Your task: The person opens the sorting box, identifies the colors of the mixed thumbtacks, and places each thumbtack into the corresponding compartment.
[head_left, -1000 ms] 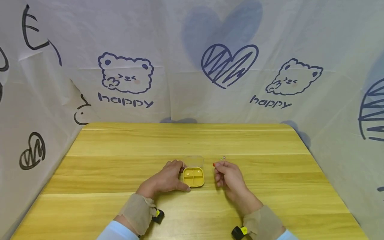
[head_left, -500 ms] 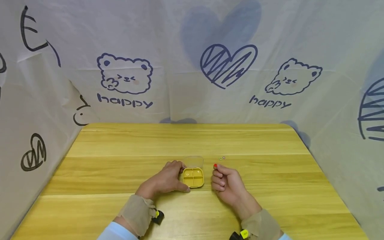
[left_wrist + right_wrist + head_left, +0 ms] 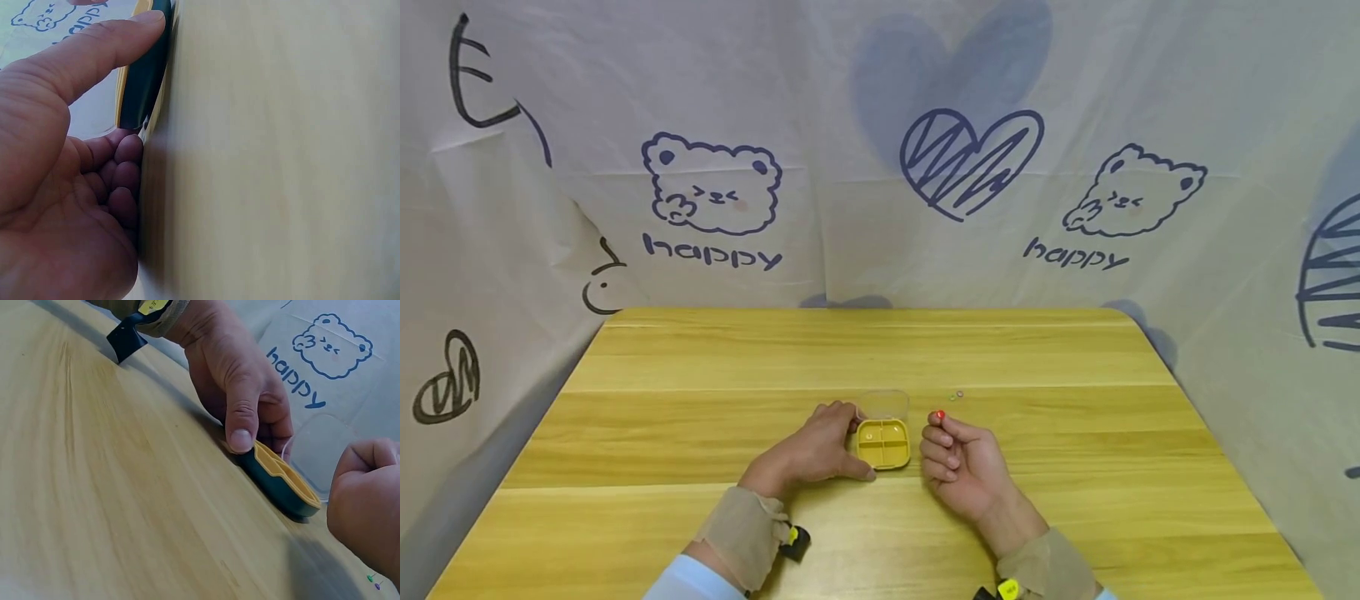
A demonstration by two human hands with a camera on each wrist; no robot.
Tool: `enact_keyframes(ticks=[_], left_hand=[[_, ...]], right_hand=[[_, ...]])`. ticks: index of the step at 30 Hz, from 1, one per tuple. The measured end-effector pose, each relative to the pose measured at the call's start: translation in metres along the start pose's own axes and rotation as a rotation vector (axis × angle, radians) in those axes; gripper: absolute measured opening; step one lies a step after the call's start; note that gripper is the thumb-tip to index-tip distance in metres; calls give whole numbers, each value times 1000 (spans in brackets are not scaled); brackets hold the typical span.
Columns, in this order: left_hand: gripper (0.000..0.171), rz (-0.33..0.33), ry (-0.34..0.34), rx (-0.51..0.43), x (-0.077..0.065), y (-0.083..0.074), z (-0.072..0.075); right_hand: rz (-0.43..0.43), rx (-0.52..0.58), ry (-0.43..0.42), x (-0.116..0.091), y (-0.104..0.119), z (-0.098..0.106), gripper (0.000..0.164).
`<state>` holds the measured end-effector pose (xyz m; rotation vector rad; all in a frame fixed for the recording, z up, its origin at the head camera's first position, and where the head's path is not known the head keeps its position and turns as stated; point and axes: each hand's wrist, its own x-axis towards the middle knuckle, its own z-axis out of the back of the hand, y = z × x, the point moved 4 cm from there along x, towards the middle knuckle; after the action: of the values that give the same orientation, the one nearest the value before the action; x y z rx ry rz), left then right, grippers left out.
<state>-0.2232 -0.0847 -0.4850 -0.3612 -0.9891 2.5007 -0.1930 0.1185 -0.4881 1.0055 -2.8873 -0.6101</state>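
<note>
A small yellow pill box (image 3: 895, 455) with divided compartments lies on the table, its clear lid (image 3: 883, 403) standing open at the back. Its underside looks dark green in the left wrist view. My left hand (image 3: 815, 450) holds the box from the left, thumb (image 3: 149, 19) at the front edge, fingers near the back corner. One tiny pale piece (image 3: 869, 436) sits in the back left compartment. Right of the box, my right hand (image 3: 968, 468) pinches a tiny red piece (image 3: 940, 414) between thumb and index finger, palm turned partly up. Its exact kind is too small to tell.
Beyond the right hand lie two tiny pieces on the table, a green one (image 3: 370, 578) and a purple one (image 3: 377, 586). The wooden table (image 3: 700, 358) ends at a white cloth backdrop (image 3: 850, 242) with drawn bears and hearts.
My right hand has rolled its palm upward and shifted slightly left, bringing the red piece into fuller view. The left hand and the pill box have stayed put.
</note>
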Motion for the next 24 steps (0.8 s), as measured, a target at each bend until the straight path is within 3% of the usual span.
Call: enact_keyframes(ticks=[8,24], left_hand=[[69,10,1,8,1,1,0],[69,7,1,12,0,0,2]], right_hand=[[6,33,87,0,-3,-3,21],[9,16,98,0,-4,-5,22]])
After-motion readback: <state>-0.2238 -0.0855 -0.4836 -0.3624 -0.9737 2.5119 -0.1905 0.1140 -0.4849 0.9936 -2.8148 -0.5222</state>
